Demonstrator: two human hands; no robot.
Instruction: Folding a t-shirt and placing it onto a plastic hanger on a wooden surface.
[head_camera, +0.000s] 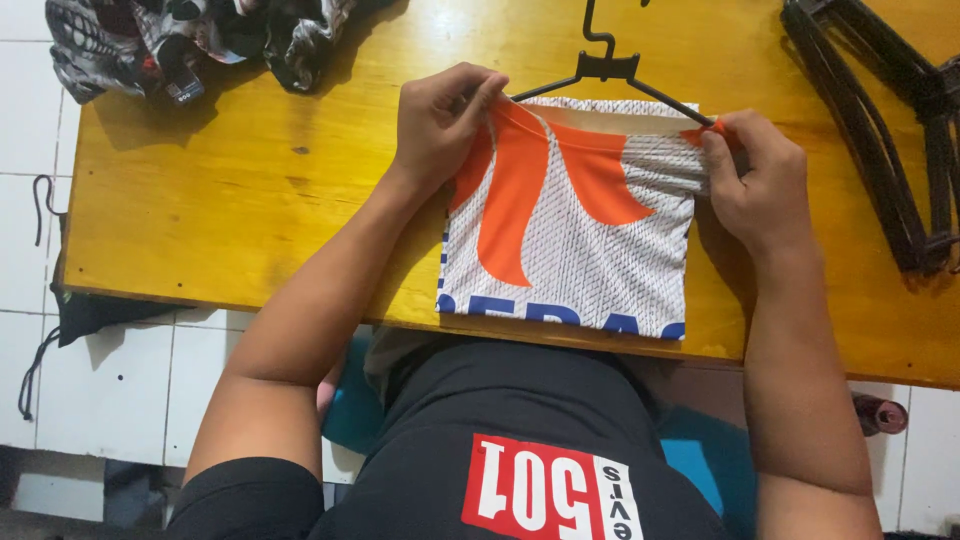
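A folded white mesh garment (580, 250) with orange stripes and blue lettering lies on the yellow wooden table (250, 210), its lower edge at the table's front. A black hanger (608, 70) sits at its top, the arms partly inside the garment's opening. My left hand (440, 120) pinches the orange upper left corner of the garment. My right hand (760, 175) grips the upper right corner over the hanger's arm.
A heap of dark patterned clothes (180, 40) lies at the table's far left corner. A stack of black hangers (890, 130) rests at the right side. White floor tiles (110, 380) show below the table's front edge.
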